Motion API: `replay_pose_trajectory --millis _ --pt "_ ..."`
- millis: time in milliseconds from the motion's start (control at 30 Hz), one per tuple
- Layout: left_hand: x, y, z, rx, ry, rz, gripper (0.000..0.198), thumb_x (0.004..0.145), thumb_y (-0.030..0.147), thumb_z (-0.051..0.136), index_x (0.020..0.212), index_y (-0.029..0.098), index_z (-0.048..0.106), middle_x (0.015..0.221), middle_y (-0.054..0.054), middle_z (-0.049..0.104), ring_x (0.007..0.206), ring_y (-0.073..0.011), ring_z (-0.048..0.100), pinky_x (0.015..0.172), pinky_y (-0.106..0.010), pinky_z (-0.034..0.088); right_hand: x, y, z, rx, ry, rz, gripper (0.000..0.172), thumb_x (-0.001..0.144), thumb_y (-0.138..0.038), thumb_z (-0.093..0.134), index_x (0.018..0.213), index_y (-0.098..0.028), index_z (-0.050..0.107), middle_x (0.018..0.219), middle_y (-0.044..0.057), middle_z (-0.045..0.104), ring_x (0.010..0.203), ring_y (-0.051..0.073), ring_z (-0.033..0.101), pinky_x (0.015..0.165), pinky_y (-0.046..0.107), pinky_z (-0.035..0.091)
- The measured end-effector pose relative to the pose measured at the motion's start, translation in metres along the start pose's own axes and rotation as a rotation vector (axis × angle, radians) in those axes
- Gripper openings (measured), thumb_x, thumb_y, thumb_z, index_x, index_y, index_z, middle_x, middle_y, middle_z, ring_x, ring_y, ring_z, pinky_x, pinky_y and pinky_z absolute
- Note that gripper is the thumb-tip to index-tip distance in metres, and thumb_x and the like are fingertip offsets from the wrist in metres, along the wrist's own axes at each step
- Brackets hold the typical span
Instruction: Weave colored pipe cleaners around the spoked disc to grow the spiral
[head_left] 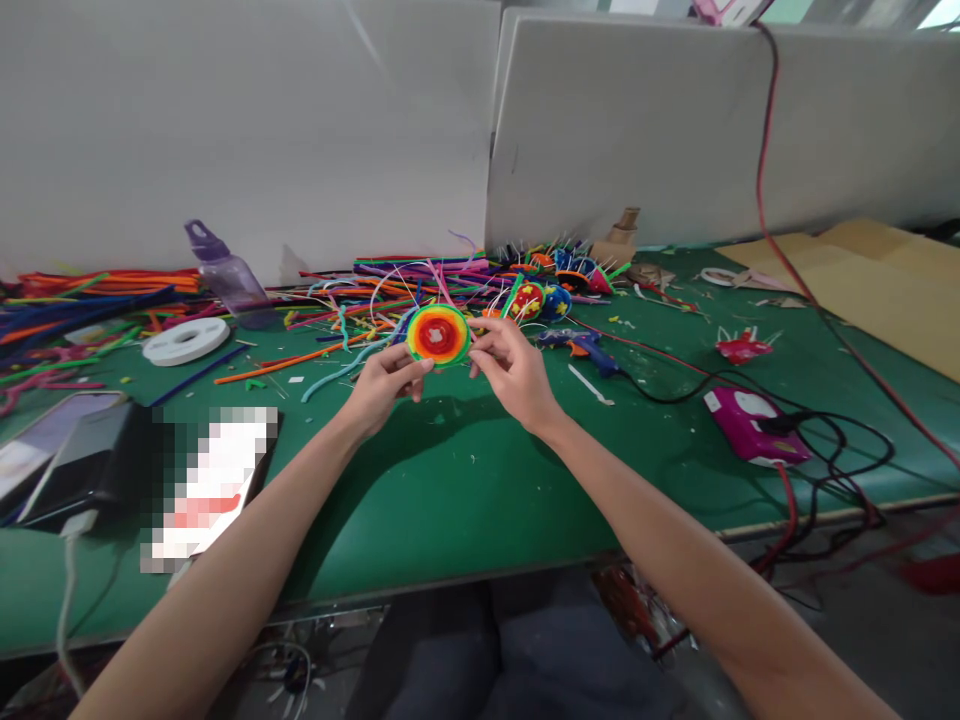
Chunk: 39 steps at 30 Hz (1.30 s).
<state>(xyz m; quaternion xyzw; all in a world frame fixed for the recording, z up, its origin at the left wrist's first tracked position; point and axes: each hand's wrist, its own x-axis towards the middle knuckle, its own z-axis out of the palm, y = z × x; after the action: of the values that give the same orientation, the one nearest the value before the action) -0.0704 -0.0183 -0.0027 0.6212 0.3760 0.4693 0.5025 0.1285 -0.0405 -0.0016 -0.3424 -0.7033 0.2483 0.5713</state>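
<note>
- Fuzzy round pipe-cleaner coil (439,335), red centre to green rim, mid-frame.
- Pinched at opposite edges by left hand (386,385) and right hand (514,370), fingertips closed on it.

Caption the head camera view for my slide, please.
Left hand and right hand hold a coiled rainbow disc above a green table strewn with pipe cleaners.
</note>
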Motion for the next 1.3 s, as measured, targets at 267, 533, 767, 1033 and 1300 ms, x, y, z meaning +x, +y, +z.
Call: replay_pose_trajectory --millis 267,533,767,1033,1300 --pt "-0.001 0.004 0.003 -0.048 0.005 -0.006 0.025 0.069 0.038 0.079 0.075 0.018 0.067 0.051 0.004 0.056 0.042 -0.0065 0.044 0.044 -0.021 0.031 0.000 0.005 0.001 -0.030 0.021 -0.051 0.020 0.091 -0.020 0.051 0.110 -0.026 0.054 0.079 -0.002 0.063 0.062 0.010 0.059 0.062 0.028 0.050" --pt "0.000 0.003 0.003 -0.010 0.038 0.005 0.027 0.067 0.041 0.080 0.070 0.017 0.068 0.049 0.002 0.057 0.042 -0.0065 0.046 0.043 -0.021 0.026 0.001 -0.001 0.000 -0.068 0.075 -0.008 0.014 0.088 -0.019 0.053 0.099 -0.023 0.060 0.082 0.000 0.066 0.068 0.013 0.061 0.068 0.031 0.050" --pt "0.000 0.002 0.003 0.130 0.025 0.011 0.027 0.070 0.042 0.077 0.071 0.015 0.072 0.046 0.000 0.057 0.041 -0.0076 0.044 0.044 -0.023 0.025 0.004 0.000 -0.001 0.087 0.063 0.135 0.012 0.082 -0.022 0.060 0.094 -0.021 0.060 0.074 -0.001 0.065 0.057 0.011 0.059 0.061 0.030 0.049" --pt "-0.001 0.004 0.005 0.132 0.040 0.013 0.026 0.069 0.040 0.078 0.071 0.015 0.071 0.049 -0.001 0.060 0.044 -0.0083 0.046 0.046 -0.023 0.029 0.007 0.004 -0.003 0.183 0.033 0.278 0.019 0.076 -0.038 0.070 0.076 -0.019 0.066 0.055 -0.003 0.060 0.052 0.012 0.056 0.059 0.031 0.047" --pt "-0.002 0.005 0.002 -0.112 -0.027 -0.037 0.027 0.069 0.040 0.079 0.079 0.016 0.073 0.071 -0.004 0.068 0.066 -0.0121 0.058 0.059 -0.024 0.042 0.009 0.006 -0.006 0.250 0.036 0.306 0.017 0.074 -0.036 0.071 0.074 -0.019 0.064 0.062 -0.002 0.061 0.052 0.010 0.053 0.056 0.028 0.043"
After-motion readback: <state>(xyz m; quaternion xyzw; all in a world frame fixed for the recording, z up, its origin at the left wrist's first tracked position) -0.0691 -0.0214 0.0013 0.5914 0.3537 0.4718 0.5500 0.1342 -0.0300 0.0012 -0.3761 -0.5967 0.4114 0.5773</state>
